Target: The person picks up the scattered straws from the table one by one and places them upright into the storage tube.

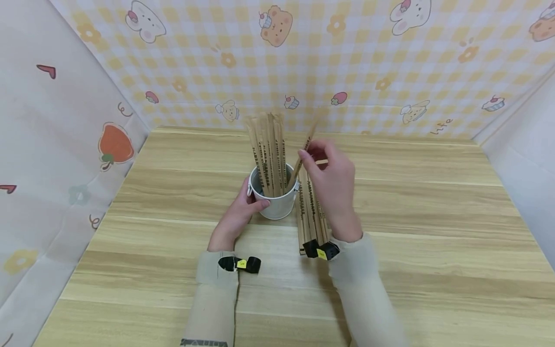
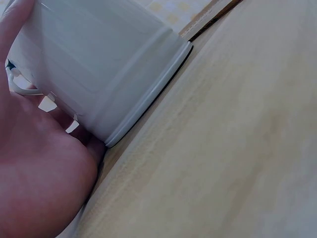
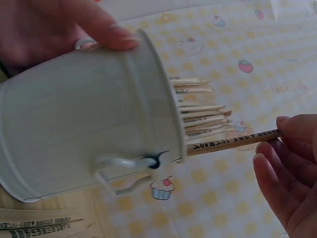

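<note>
A small white metal bucket (image 1: 277, 202) stands on the wooden table (image 1: 433, 231) with several wooden pencils (image 1: 270, 149) upright in it. My left hand (image 1: 237, 214) grips the bucket's left side; the left wrist view shows the bucket wall (image 2: 99, 64) against my palm (image 2: 39, 168). My right hand (image 1: 331, 185) pinches one pencil (image 1: 304, 153) near its top, its lower end inside the bucket rim. In the right wrist view that pencil (image 3: 233, 141) runs from the bucket (image 3: 84, 124) to my fingertips (image 3: 290, 130).
A row of several more pencils (image 1: 310, 217) lies on the table just right of the bucket, partly under my right wrist. Patterned paper walls close the table at the back and on both sides. Bare tabletop shows to the left, right and front.
</note>
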{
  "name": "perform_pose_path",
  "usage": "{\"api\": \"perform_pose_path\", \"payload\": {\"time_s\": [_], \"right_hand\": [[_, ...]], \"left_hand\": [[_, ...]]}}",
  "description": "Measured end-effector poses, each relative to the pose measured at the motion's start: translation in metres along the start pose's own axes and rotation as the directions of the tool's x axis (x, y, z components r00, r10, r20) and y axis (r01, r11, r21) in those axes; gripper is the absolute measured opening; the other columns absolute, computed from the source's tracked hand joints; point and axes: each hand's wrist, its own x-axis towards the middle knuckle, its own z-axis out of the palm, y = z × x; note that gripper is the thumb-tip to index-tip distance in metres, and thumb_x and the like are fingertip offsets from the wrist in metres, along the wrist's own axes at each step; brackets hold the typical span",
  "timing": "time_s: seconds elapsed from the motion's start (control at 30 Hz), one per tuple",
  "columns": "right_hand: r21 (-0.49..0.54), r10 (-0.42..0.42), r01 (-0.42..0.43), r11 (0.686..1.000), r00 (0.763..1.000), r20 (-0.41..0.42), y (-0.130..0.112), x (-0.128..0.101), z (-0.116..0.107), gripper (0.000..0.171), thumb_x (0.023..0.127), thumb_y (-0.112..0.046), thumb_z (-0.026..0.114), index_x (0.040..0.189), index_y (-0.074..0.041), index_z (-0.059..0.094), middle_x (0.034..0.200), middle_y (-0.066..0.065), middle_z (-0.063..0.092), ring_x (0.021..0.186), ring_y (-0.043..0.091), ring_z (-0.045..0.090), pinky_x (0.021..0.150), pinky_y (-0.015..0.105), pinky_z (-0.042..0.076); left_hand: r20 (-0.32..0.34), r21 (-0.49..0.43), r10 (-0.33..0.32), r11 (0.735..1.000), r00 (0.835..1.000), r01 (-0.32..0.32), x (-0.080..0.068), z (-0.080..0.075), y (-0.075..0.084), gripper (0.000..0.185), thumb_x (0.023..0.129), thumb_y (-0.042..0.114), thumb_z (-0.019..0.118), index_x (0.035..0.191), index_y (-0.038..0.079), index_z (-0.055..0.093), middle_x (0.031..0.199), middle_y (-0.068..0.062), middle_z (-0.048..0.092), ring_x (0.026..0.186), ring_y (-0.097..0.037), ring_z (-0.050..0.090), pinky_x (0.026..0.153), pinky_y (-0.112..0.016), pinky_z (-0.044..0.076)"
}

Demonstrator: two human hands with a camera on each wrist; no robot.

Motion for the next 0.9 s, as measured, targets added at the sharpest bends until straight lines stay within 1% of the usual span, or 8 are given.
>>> {"api": "perform_pose_path", "payload": {"time_s": [0.07, 0.2, 0.33, 0.4, 0.63, 0.77, 0.9], "right_hand": [[-0.022, 0.009, -0.009, 1.000, 1.000, 0.015, 0.003, 0.000, 0.002, 0.023, 0.082, -0.025, 0.064, 0.094, -0.005, 0.061, 0.084, 0.002, 0.064, 0.074, 0.009, 0.058, 0.061, 0.021, 0.049], [-0.073, 0.019, -0.015, 0.997, 0.999, 0.050, 0.009, -0.001, 0.006, 0.023, 0.081, -0.026, 0.064, 0.093, -0.006, 0.062, 0.084, 0.001, 0.064, 0.073, 0.009, 0.058, 0.060, 0.021, 0.048], [-0.108, 0.029, -0.019, 0.994, 0.996, 0.087, 0.014, -0.003, 0.013, 0.023, 0.081, -0.027, 0.064, 0.092, -0.007, 0.062, 0.082, 0.001, 0.063, 0.071, 0.009, 0.056, 0.060, 0.021, 0.048], [-0.125, 0.031, -0.017, 0.992, 0.994, 0.106, 0.017, -0.004, 0.017, 0.023, 0.081, -0.028, 0.064, 0.091, -0.007, 0.062, 0.081, 0.000, 0.063, 0.070, 0.008, 0.056, 0.060, 0.021, 0.047], [-0.159, 0.067, -0.044, 0.986, 0.988, 0.142, 0.027, -0.007, 0.027, 0.022, 0.080, -0.027, 0.065, 0.090, -0.008, 0.062, 0.079, -0.001, 0.061, 0.068, 0.009, 0.055, 0.060, 0.021, 0.046], [-0.182, 0.069, -0.038, 0.982, 0.984, 0.167, 0.032, -0.009, 0.031, 0.022, 0.081, -0.027, 0.065, 0.091, -0.008, 0.062, 0.080, -0.001, 0.060, 0.070, 0.009, 0.054, 0.060, 0.022, 0.046], [-0.219, 0.092, -0.045, 0.975, 0.973, 0.213, 0.035, -0.010, 0.036, 0.023, 0.081, -0.028, 0.064, 0.094, -0.009, 0.061, 0.083, -0.002, 0.059, 0.072, 0.010, 0.053, 0.060, 0.023, 0.045]], "left_hand": [[0.003, -0.006, 0.009, 1.000, 1.000, -0.009, 0.002, -0.001, -0.004, 0.084, 0.077, 0.009, 0.065, 0.141, 0.032, 0.015, 0.144, -0.002, 0.020, 0.130, -0.017, 0.021, 0.105, -0.035, 0.018], [0.014, -0.012, 0.035, 0.999, 0.999, -0.035, 0.003, -0.001, -0.005, 0.084, 0.076, 0.012, 0.067, 0.141, 0.031, 0.016, 0.144, -0.002, 0.021, 0.130, -0.017, 0.022, 0.106, -0.034, 0.017], [0.012, -0.010, 0.027, 1.000, 1.000, -0.027, 0.002, -0.001, -0.005, 0.084, 0.077, 0.010, 0.066, 0.141, 0.030, 0.015, 0.144, -0.002, 0.020, 0.130, -0.017, 0.021, 0.106, -0.034, 0.017], [0.010, -0.007, 0.015, 1.000, 1.000, -0.015, 0.001, -0.001, -0.003, 0.084, 0.077, 0.008, 0.064, 0.142, 0.029, 0.014, 0.145, -0.003, 0.019, 0.130, -0.017, 0.021, 0.106, -0.034, 0.017], [0.009, 0.014, 0.000, 1.000, 1.000, 0.000, -0.007, 0.007, 0.014, 0.083, 0.079, 0.008, 0.062, 0.143, 0.025, 0.011, 0.146, -0.005, 0.016, 0.131, -0.017, 0.019, 0.106, -0.033, 0.017], [0.017, 0.012, 0.015, 1.000, 1.000, -0.015, -0.007, 0.007, 0.016, 0.083, 0.078, 0.008, 0.062, 0.143, 0.024, 0.012, 0.146, -0.006, 0.017, 0.131, -0.019, 0.020, 0.106, -0.034, 0.017], [0.020, 0.006, 0.018, 1.000, 1.000, -0.018, -0.007, 0.007, 0.016, 0.084, 0.078, 0.007, 0.062, 0.142, 0.025, 0.012, 0.145, -0.006, 0.018, 0.130, -0.019, 0.021, 0.105, -0.035, 0.018]]}}
